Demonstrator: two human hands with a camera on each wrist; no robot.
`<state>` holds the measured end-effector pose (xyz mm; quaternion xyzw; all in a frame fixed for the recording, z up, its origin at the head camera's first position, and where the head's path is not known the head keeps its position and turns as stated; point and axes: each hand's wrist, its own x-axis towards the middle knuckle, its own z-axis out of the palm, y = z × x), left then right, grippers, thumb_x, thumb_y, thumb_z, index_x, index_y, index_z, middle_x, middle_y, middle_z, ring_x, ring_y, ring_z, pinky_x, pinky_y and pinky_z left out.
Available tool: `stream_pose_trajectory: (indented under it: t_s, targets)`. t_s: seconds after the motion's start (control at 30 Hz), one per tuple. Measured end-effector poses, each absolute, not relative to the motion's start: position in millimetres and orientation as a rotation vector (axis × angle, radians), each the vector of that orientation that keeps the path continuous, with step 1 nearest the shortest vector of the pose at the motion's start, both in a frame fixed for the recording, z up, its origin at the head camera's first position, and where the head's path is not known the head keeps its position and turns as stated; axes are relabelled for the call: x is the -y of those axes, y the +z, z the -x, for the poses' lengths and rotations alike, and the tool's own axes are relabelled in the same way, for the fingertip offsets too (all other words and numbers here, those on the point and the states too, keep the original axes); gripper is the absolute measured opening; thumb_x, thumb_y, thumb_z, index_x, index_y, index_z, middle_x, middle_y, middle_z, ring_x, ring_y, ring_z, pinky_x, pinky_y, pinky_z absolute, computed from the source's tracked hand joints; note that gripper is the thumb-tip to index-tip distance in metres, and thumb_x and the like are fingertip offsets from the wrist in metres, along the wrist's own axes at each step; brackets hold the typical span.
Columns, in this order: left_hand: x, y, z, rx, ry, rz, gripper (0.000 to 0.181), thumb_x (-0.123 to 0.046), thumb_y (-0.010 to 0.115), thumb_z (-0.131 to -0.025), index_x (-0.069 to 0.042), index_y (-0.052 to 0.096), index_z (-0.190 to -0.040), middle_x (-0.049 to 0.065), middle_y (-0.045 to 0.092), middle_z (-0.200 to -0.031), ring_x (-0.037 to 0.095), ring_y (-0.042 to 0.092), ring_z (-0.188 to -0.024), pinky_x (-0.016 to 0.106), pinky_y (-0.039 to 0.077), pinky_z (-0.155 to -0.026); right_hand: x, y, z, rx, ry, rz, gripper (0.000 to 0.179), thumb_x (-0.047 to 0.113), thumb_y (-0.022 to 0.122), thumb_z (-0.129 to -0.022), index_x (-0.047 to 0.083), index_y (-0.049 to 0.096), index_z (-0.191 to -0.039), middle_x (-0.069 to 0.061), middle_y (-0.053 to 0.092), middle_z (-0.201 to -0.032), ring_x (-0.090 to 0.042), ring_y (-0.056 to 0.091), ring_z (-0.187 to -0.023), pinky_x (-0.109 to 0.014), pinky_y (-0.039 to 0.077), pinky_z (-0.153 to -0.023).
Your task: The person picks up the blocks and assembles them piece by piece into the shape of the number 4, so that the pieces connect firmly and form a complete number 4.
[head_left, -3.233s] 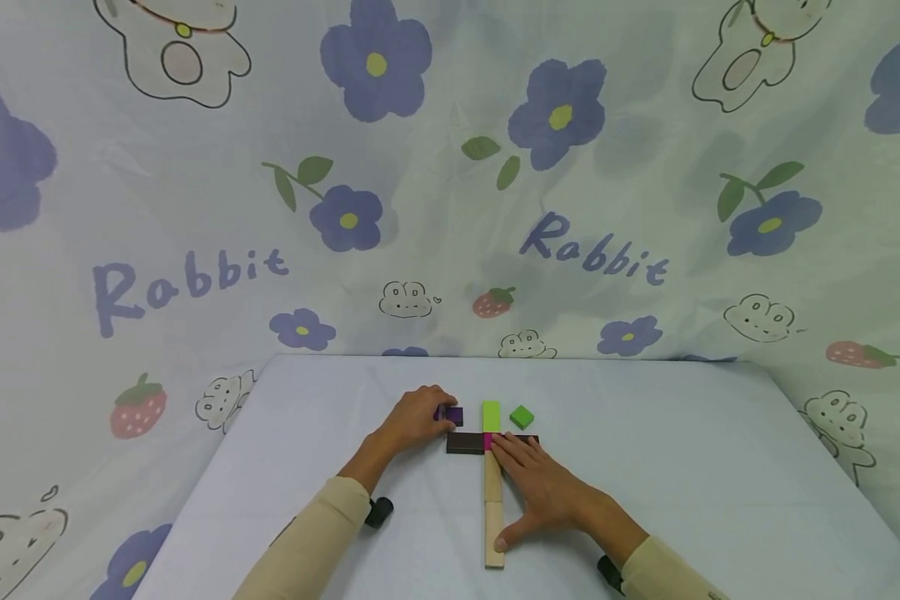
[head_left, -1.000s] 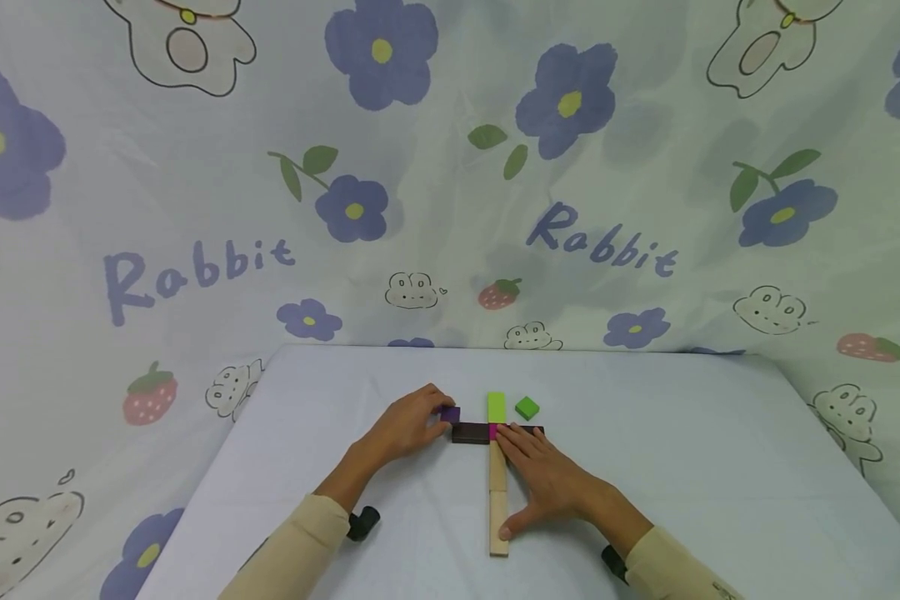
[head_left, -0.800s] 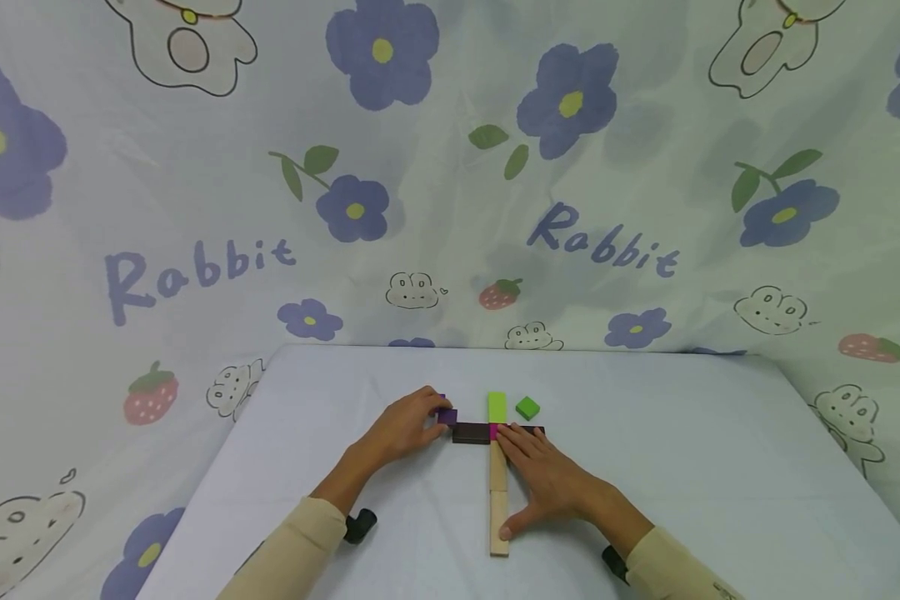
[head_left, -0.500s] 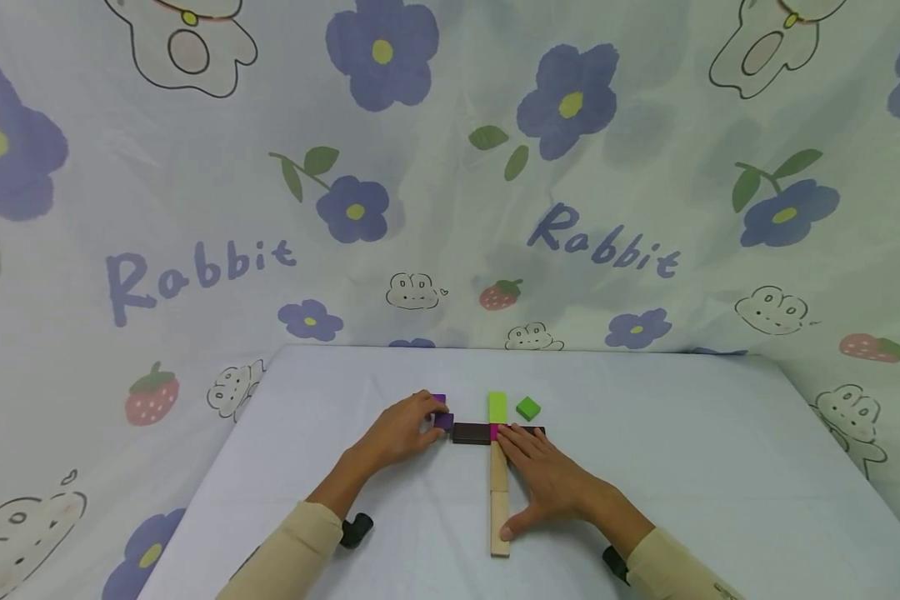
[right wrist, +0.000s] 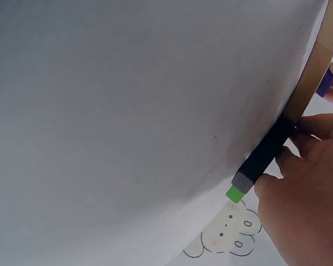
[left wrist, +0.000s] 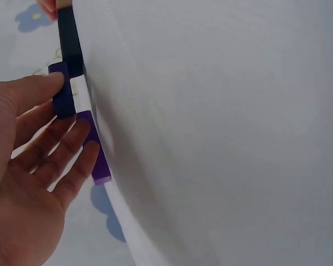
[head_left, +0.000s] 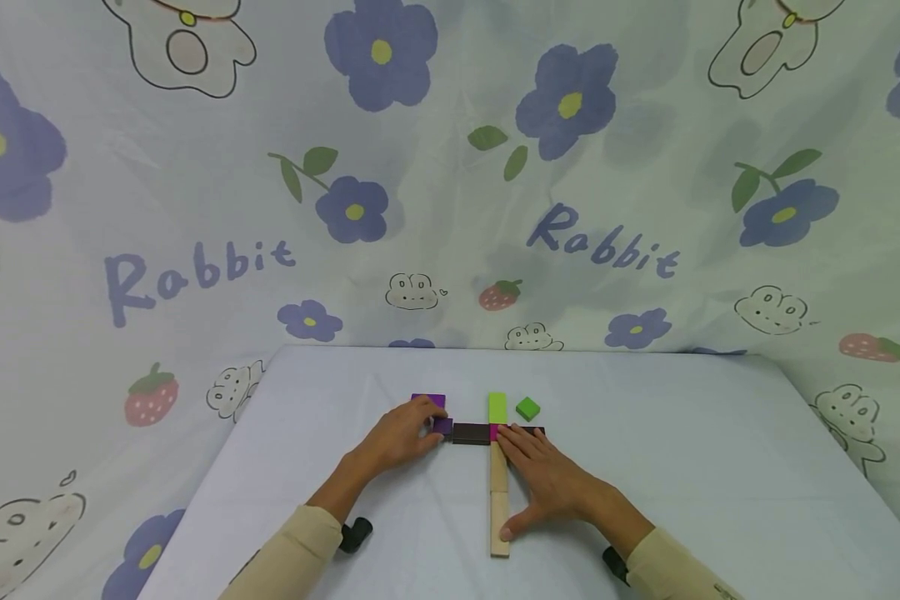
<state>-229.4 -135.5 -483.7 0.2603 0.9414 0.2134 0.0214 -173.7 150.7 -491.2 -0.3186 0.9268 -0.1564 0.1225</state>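
In the head view my left hand (head_left: 393, 437) pinches a dark purple block (head_left: 442, 426) between thumb and fingers, at the left end of a black block (head_left: 471, 433). A brighter purple block (head_left: 429, 400) lies just behind; in the left wrist view the other fingertips are close to that purple block (left wrist: 97, 158). My right hand (head_left: 547, 482) lies with fingers extended over a second black block (head_left: 528, 430), beside a magenta block (head_left: 493, 432). Its thumb touches the nearer of two plain wooden blocks (head_left: 499, 533), laid end to end.
A lime block (head_left: 497, 407) continues the row beyond the magenta one. To its right lies a separate green block (head_left: 527, 408), turned at an angle. The white table (head_left: 682, 467) ends at a patterned cloth (head_left: 450, 183) behind. Black wrist cameras (head_left: 356, 535) are on both arms.
My left hand has carried the dark purple block left and nearer, from behind the black block to its left end. The brighter purple block shows more now. The right hand has stayed in place.
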Motion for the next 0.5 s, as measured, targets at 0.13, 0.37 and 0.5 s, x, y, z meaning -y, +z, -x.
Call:
stream_pose_trajectory:
  t_s: [0.13, 0.37, 0.5]
  targets:
    - [135.3, -482.8, 229.0, -2.899, 0.670, -0.807, 0.035, -0.018, 0.078, -0.090, -0.008, 0.069, -0.123, 0.006, 0.064, -0.114, 0.019, 0.061, -0.097, 0.040, 0.054, -0.091, -150.8, -491.8, 174.0, -2.704, -0.459, 0.938, 0.136, 0.086, 0.071, -0.062, 0.006, 0.024, -0.161, -0.008, 0.020, -0.168, -0.029, 0.013, -0.154, -0.053, 0.011, -0.122]
    - [134.3, -484.1, 229.2, -2.896, 0.655, -0.795, 0.035, -0.019, 0.078, -0.090, -0.008, 0.070, -0.122, 0.003, 0.064, -0.111, 0.017, 0.061, -0.097, 0.039, 0.054, -0.091, -150.4, -492.1, 173.8, -2.697, -0.457, 0.925, 0.136, 0.086, 0.071, -0.062, 0.007, 0.024, -0.161, -0.007, 0.019, -0.168, -0.028, 0.012, -0.154, -0.053, 0.011, -0.122]
    - [134.0, -485.2, 229.4, -2.901, 0.648, -0.794, 0.035, -0.019, 0.079, -0.090, -0.008, 0.070, -0.122, 0.002, 0.064, -0.110, 0.017, 0.061, -0.096, 0.038, 0.054, -0.091, -149.8, -491.4, 173.3, -2.699, -0.445, 0.915, 0.135, 0.086, 0.071, -0.062, 0.008, 0.023, -0.161, -0.006, 0.018, -0.168, -0.027, 0.012, -0.155, -0.053, 0.011, -0.122]
